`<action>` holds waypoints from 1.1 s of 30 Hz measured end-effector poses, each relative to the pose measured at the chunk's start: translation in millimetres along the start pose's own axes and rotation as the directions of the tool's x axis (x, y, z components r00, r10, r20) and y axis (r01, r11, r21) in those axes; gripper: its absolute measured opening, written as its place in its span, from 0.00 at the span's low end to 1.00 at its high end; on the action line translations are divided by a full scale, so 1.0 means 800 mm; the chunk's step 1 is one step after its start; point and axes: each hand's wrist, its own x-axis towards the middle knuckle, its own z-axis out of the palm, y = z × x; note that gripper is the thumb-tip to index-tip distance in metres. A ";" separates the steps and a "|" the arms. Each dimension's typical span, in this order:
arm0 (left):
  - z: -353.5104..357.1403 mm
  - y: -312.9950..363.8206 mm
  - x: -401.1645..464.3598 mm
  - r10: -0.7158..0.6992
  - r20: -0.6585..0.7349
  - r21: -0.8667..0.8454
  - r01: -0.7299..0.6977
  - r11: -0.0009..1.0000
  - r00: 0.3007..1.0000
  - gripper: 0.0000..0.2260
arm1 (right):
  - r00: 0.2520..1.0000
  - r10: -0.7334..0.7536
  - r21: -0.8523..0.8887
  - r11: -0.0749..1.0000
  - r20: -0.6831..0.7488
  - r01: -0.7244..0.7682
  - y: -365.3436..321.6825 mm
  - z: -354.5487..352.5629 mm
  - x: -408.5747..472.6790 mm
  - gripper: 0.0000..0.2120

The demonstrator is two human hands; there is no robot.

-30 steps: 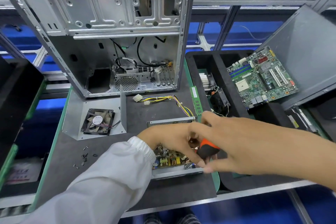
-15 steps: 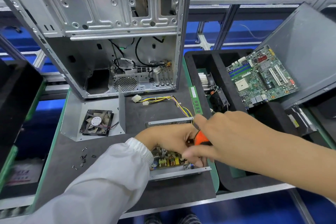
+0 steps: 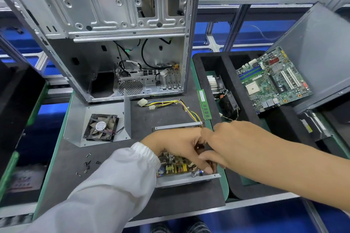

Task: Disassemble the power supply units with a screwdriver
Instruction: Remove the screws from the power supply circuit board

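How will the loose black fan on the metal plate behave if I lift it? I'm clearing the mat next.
The fan looks like light plastic, probably rigid. Its thin wires trail off, so they may snag. It lies flat, unlikely to roll.

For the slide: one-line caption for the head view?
Both hands working inside an opened power supply unit, beside a stripped PC case.

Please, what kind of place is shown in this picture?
Probably a workstation for dismantling computers. A stripped silver metal computer case stands on the dark grey work mat, a green motherboard lies in a black foam tray, and small loose black screws are scattered nearby.
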 end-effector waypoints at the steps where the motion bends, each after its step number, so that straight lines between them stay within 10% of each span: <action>1: -0.001 -0.001 -0.001 0.001 -0.008 0.013 -0.001 1.000 1.000 0.12 | 1.000 -0.011 0.012 1.000 0.000 0.011 0.002 0.002 0.000 0.21; 13: -0.015 -0.043 -0.060 -0.286 -0.186 -0.011 0.289 0.957 0.940 0.15 | 0.990 -0.015 0.111 0.993 -0.143 0.031 0.019 -0.013 -0.019 0.14; 22: 0.022 -0.056 -0.065 -0.126 -0.397 0.387 0.291 0.875 0.909 0.10 | 0.981 0.096 0.236 0.970 -0.166 -0.055 0.043 -0.037 -0.034 0.17; 33: 0.042 -0.063 -0.071 -0.307 -0.506 -0.180 0.250 0.951 0.806 0.06 | 0.959 0.184 0.394 0.915 -0.216 -0.087 0.060 -0.044 -0.044 0.15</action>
